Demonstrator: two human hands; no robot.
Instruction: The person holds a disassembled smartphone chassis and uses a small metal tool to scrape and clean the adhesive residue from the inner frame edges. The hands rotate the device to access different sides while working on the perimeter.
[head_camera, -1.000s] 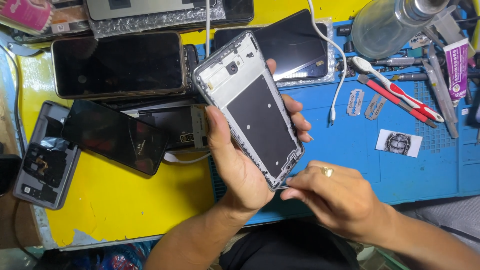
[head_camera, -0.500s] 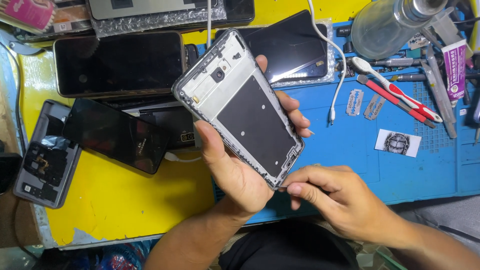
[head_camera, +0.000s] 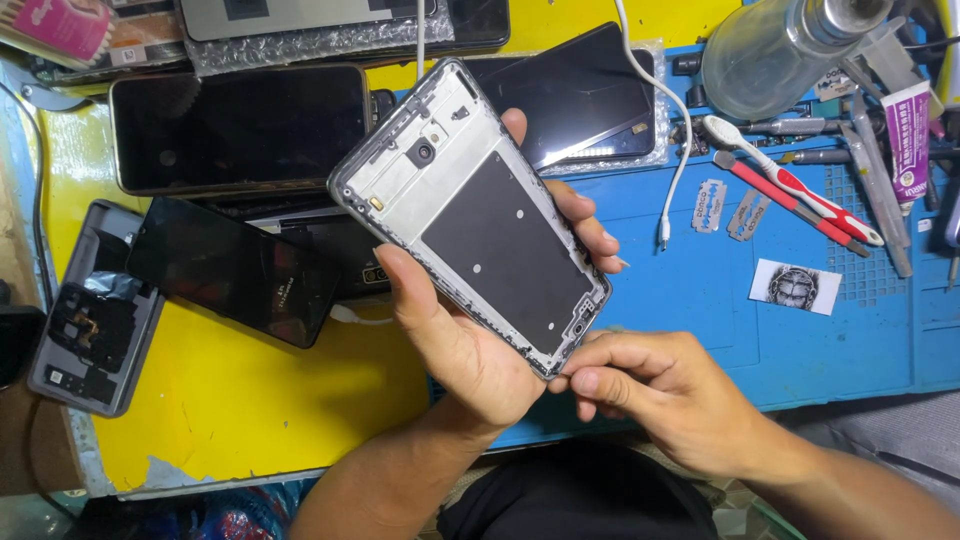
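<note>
Yellow and blue surface (head_camera: 250, 420), cluttered: dark phones at far left, a toothbrush (head_camera: 790, 180) and razor blades (head_camera: 712, 205) at far right. Your left hand (head_camera: 470, 340) grips the phone frame (head_camera: 470, 215) from beneath, thumb on its near-left edge, fingers wrapped over the right edge, frame tilted above the surface's middle. Your right hand (head_camera: 660, 400) is closed, fingertips pinching the frame's near corner.

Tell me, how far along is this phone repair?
Done: the phone frame is stripped bare, with no back cover or battery. In hand: the left hand holds it while the right hand pinches its bottom corner. Left: nothing is refitted; loose screens lie on the table.
</note>
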